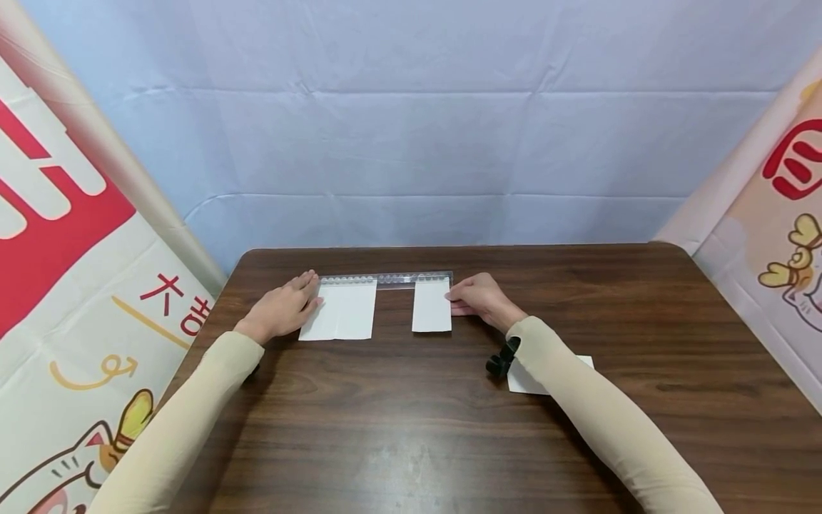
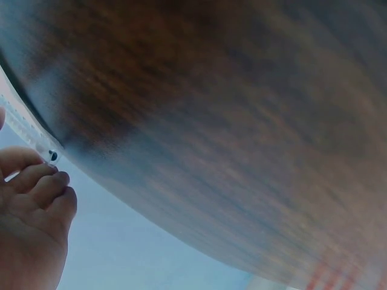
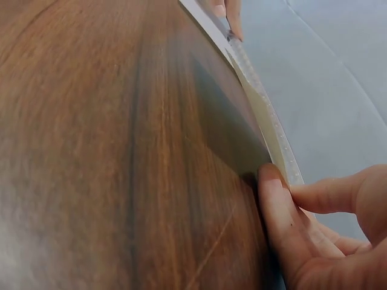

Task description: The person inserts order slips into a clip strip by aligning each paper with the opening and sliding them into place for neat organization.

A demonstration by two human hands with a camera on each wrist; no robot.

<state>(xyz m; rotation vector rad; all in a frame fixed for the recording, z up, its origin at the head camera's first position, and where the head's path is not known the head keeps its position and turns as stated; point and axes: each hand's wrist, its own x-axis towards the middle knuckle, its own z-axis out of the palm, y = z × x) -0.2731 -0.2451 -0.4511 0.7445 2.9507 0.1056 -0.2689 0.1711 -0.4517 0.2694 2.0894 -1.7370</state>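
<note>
While right fingers [image 1: 459,292] pinch its edge; narrow paper [image 1: 432,307] lies leftward of fingertips

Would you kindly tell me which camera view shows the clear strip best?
The head view, because it shows the clear strip along most of its length, rightward from the left hand. The right wrist view shows it steeply foreshortened; the left wrist view catches only a short piece near that hand.

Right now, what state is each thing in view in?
Clear plastic ruler: lying flat
Wide white paper: lying, faintly creased
Narrow white paper: pinched at its right edge
Third white paper: partly hidden by right sleeve
Left hand: resting beside wide white paper
Right hand: pinching narrow white paper
Pale blue backdrop: creased
</note>
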